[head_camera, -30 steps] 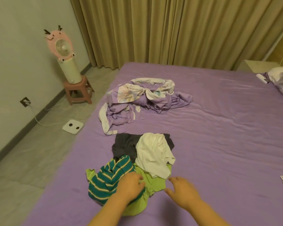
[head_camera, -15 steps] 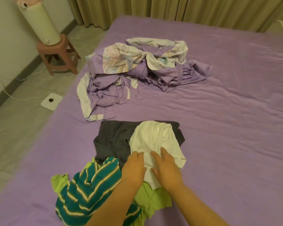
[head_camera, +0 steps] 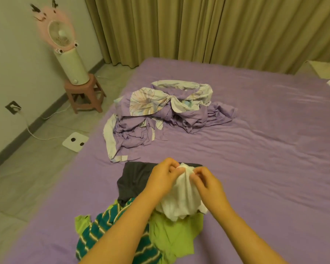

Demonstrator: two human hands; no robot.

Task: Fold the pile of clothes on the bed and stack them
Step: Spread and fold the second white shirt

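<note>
Both hands are clamped on the white garment (head_camera: 181, 195), bunched between them. The left hand (head_camera: 163, 177) pinches its top edge from the 9 o'clock side, and the right hand (head_camera: 208, 182) pinches the same edge from 3 o'clock, fingertips almost meeting. The cloth hangs down from the pinch and its lower part rests on the pile.

The pile sits on the purple bed (head_camera: 265, 159) at the 6 o'clock part of the view. A dark grey garment (head_camera: 135, 180) lies flat at the pile's 12 o'clock end, a lime green garment (head_camera: 173, 235) spreads below the white one, and a teal striped garment (head_camera: 95, 235) lies at 7 o'clock under the left forearm.

A crumpled lilac floral sheet (head_camera: 160, 111) lies well apart at 12 o'clock. At 10 o'clock a pink fan (head_camera: 59, 33) stands on a stool (head_camera: 84, 96).
</note>
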